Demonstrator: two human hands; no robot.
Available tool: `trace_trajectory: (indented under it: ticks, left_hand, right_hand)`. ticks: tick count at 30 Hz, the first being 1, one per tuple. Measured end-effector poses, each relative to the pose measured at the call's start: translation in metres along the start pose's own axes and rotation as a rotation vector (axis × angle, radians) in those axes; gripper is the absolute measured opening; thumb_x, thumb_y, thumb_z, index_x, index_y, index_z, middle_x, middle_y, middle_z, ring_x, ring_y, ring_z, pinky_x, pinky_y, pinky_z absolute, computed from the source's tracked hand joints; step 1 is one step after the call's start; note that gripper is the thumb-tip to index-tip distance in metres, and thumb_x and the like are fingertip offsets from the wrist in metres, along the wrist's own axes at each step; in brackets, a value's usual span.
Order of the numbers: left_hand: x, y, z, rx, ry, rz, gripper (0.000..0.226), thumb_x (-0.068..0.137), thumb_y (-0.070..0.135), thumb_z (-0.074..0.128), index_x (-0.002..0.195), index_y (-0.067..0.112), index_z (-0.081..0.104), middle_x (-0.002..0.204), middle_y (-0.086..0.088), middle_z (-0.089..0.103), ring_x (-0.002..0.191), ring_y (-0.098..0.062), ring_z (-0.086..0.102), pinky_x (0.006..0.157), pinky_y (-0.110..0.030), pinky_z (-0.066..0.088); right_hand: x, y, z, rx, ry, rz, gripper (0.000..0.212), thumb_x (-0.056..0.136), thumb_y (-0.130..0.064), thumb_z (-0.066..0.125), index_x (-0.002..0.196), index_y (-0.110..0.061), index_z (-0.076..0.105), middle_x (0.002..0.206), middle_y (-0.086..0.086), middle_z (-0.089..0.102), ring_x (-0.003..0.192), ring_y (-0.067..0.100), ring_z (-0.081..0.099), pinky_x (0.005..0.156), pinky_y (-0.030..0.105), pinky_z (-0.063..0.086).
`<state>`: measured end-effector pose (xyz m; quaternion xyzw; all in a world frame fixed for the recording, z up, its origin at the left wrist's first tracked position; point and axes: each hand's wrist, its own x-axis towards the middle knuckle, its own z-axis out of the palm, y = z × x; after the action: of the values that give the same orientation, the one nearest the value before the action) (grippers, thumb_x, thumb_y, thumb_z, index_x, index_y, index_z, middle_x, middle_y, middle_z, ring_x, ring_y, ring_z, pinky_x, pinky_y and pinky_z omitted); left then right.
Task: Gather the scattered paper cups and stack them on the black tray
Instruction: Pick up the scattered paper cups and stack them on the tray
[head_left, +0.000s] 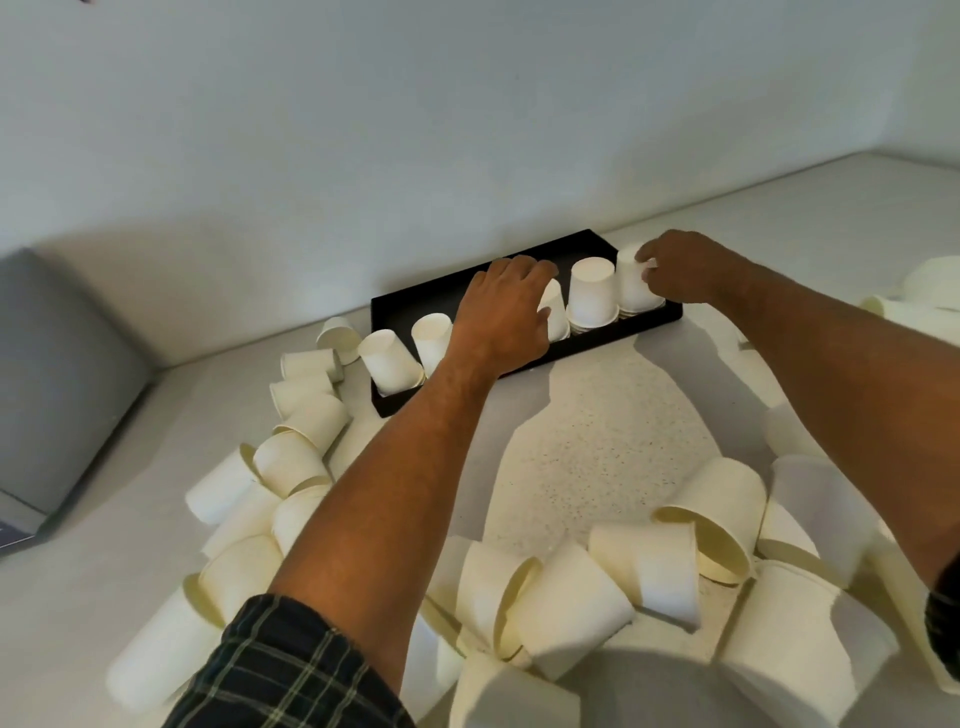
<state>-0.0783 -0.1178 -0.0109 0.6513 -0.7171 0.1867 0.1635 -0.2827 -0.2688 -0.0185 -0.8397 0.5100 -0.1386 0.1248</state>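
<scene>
Stacking step: your right hand (675, 270) pinches the end stack (636, 288) on the tray (613, 340); left hand (506, 306) curls over a middle cup (555, 312). Next, likely: release, fetch loose cups (644, 566) nearby.

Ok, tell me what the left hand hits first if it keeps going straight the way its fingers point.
Probably the tilted cup on the black tray, directly beyond the left hand; contact may already exist, since depth is unclear.
</scene>
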Motion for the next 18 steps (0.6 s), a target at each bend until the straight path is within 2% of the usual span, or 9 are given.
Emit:
trace_trajectory:
  ticks: [2, 5, 8, 12, 14, 18]
  left_hand:
    - [-0.007, -0.007, -0.006, 0.002, 0.002, 0.008, 0.051, 0.088, 0.029, 0.065, 0.136, 0.020, 0.052, 0.137, -0.003, 0.056, 0.123, -0.026, 0.050, 0.102, -0.041, 0.041]
    - [-0.017, -0.016, -0.016, 0.004, -0.013, 0.017, 0.048, 0.088, 0.031, 0.064, 0.133, 0.020, 0.054, 0.135, -0.003, 0.056, 0.120, -0.025, 0.051, 0.100, -0.039, 0.045]
    - [-0.026, -0.026, -0.027, 0.006, -0.007, 0.021, 0.041, 0.089, 0.031, 0.062, 0.128, 0.019, 0.057, 0.128, -0.004, 0.059, 0.113, -0.024, 0.054, 0.092, -0.036, 0.045]
    - [-0.041, -0.039, -0.045, 0.038, -0.008, 0.023, 0.035, 0.089, 0.031, 0.060, 0.120, 0.017, 0.060, 0.120, -0.005, 0.061, 0.104, -0.025, 0.056, 0.083, -0.037, 0.048]
    - [-0.051, -0.045, -0.054, 0.036, -0.029, -0.014, 0.035, 0.088, 0.033, 0.062, 0.119, 0.018, 0.060, 0.119, -0.004, 0.061, 0.103, -0.025, 0.056, 0.084, -0.040, 0.051]
    - [-0.079, -0.070, -0.074, 0.021, -0.066, -0.102, 0.036, 0.087, 0.034, 0.062, 0.119, 0.017, 0.060, 0.117, -0.005, 0.059, 0.102, -0.026, 0.057, 0.085, -0.042, 0.051]
  right_hand:
    - [-0.005, -0.004, -0.001, -0.027, -0.038, 0.005, 0.057, 0.096, -0.016, 0.056, 0.150, -0.011, 0.038, 0.157, 0.016, 0.031, 0.142, 0.032, 0.032, 0.115, 0.041, 0.026]
    - [-0.020, -0.017, -0.002, -0.043, 0.087, -0.052, 0.060, 0.091, -0.027, 0.063, 0.147, -0.020, 0.043, 0.153, 0.011, 0.036, 0.136, 0.033, 0.040, 0.108, 0.047, 0.037]
    - [-0.038, -0.040, -0.001, -0.035, 0.212, -0.210, 0.043, 0.088, -0.034, 0.067, 0.129, -0.026, 0.060, 0.130, 0.004, 0.057, 0.115, 0.028, 0.057, 0.088, 0.039, 0.044]
    - [-0.057, -0.084, 0.001, -0.040, 0.256, -0.410, 0.023, 0.086, -0.037, 0.068, 0.108, -0.030, 0.069, 0.106, -0.007, 0.064, 0.092, 0.019, 0.063, 0.070, 0.029, 0.039]
    - [-0.064, -0.110, 0.002, -0.022, 0.266, -0.464, 0.019, 0.086, -0.037, 0.066, 0.103, -0.031, 0.070, 0.101, -0.009, 0.066, 0.090, 0.018, 0.062, 0.068, 0.029, 0.038]
    - [-0.076, -0.162, 0.014, 0.023, 0.226, -0.517, 0.018, 0.086, -0.039, 0.064, 0.100, -0.032, 0.072, 0.099, -0.011, 0.069, 0.090, 0.015, 0.061, 0.070, 0.031, 0.046]
